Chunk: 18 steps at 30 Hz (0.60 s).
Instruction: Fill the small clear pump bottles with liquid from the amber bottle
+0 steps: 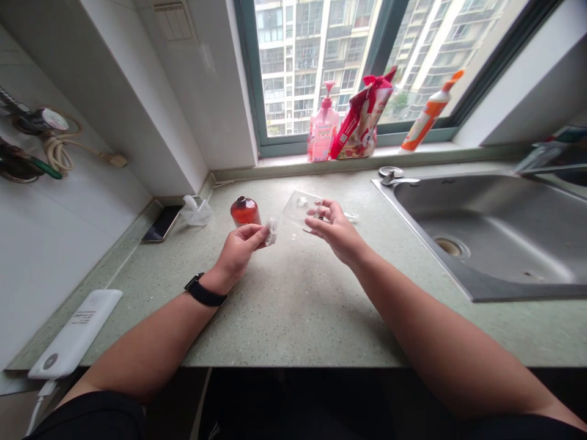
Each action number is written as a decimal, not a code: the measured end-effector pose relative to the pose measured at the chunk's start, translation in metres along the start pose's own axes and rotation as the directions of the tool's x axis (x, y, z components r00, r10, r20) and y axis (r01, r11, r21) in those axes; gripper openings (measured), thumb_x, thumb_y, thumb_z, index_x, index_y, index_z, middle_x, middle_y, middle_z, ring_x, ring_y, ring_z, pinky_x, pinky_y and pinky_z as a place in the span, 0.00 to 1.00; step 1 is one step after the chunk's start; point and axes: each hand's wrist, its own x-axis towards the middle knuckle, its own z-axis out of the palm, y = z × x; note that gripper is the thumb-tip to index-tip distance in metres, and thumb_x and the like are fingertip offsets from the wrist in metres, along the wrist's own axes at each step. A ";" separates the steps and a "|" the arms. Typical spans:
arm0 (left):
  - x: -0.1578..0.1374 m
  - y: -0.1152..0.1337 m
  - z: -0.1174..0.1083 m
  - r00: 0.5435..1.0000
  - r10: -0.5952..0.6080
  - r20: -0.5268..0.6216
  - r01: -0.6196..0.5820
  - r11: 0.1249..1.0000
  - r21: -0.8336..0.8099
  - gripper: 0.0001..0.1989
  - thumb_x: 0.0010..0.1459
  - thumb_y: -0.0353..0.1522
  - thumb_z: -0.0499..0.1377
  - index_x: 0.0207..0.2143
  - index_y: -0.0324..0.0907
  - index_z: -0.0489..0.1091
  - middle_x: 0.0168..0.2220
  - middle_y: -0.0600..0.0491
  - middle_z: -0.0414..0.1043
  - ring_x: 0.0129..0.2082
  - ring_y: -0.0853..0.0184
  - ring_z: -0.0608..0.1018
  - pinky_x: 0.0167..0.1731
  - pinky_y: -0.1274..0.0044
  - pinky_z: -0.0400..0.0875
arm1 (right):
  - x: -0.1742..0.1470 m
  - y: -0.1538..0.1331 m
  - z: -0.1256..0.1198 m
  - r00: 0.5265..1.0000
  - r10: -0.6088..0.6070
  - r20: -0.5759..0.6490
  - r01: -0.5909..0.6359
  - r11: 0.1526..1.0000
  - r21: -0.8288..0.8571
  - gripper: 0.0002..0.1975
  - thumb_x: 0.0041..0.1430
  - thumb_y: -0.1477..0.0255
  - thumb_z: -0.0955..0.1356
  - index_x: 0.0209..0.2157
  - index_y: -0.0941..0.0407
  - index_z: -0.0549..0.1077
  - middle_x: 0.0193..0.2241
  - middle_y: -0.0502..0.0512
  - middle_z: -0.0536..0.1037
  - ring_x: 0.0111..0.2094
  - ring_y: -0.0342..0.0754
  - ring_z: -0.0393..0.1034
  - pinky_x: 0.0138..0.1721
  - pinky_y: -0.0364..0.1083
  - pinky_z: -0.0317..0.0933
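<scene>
My left hand (241, 249) pinches a small, crumpled-looking clear plastic piece (271, 232) between thumb and fingers. Just behind it stands a reddish-brown bottle (244, 211) with a dark, narrow neck and no cap on it. My right hand (337, 229) has its fingers curled at the right edge of a thin, square clear plastic sheet (296, 209), which bears a round clear fitting. The sheet appears tilted above the counter, gripped at that edge. Beyond the right hand, some small clear plastic (352, 217) lies partly hidden.
A clear plastic nozzle-like item (197, 211) and a phone (162, 223) lie at the left wall. A white power bank (76, 333) sits at the front left. The steel sink (499, 226) is right. A pink pump bottle (322, 131), red bag (364, 119) and orange-white bottle (426, 119) line the windowsill.
</scene>
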 end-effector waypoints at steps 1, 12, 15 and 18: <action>-0.002 0.002 0.000 0.999 0.050 0.014 -0.051 0.996 0.073 0.23 0.52 0.49 0.77 0.35 0.39 0.82 0.33 0.50 0.83 0.34 0.65 0.81 0.43 0.71 0.78 | 0.004 -0.003 -0.006 0.999 -0.037 -0.030 0.038 0.999 0.033 0.38 0.44 0.55 0.82 0.52 0.46 0.64 0.53 0.55 0.74 0.54 0.58 0.75 0.60 0.66 0.72; 0.021 -0.011 0.029 0.918 0.150 0.368 -0.397 0.313 0.863 0.18 0.70 0.39 0.61 0.29 0.41 0.80 0.31 0.45 0.78 0.33 0.59 0.77 0.42 0.69 0.70 | 0.023 0.004 -0.029 0.984 -0.120 -0.136 0.123 0.992 0.014 0.41 0.45 0.52 0.81 0.55 0.44 0.62 0.60 0.58 0.73 0.60 0.60 0.72 0.59 0.62 0.73; 0.037 -0.022 0.047 0.924 0.106 0.368 -0.383 0.247 0.890 0.17 0.71 0.36 0.60 0.30 0.40 0.80 0.33 0.43 0.77 0.34 0.57 0.77 0.43 0.68 0.70 | 0.022 0.004 -0.029 0.978 -0.133 -0.159 0.135 0.991 -0.004 0.42 0.45 0.50 0.81 0.57 0.44 0.62 0.60 0.58 0.72 0.60 0.60 0.72 0.59 0.62 0.72; 0.046 -0.030 0.067 0.915 0.101 0.390 -0.403 0.218 0.889 0.15 0.71 0.33 0.58 0.33 0.39 0.81 0.36 0.42 0.78 0.36 0.57 0.78 0.44 0.67 0.69 | 0.022 0.004 -0.030 0.974 -0.139 -0.180 0.140 0.990 -0.011 0.43 0.45 0.50 0.81 0.57 0.44 0.62 0.61 0.58 0.72 0.61 0.60 0.71 0.61 0.62 0.70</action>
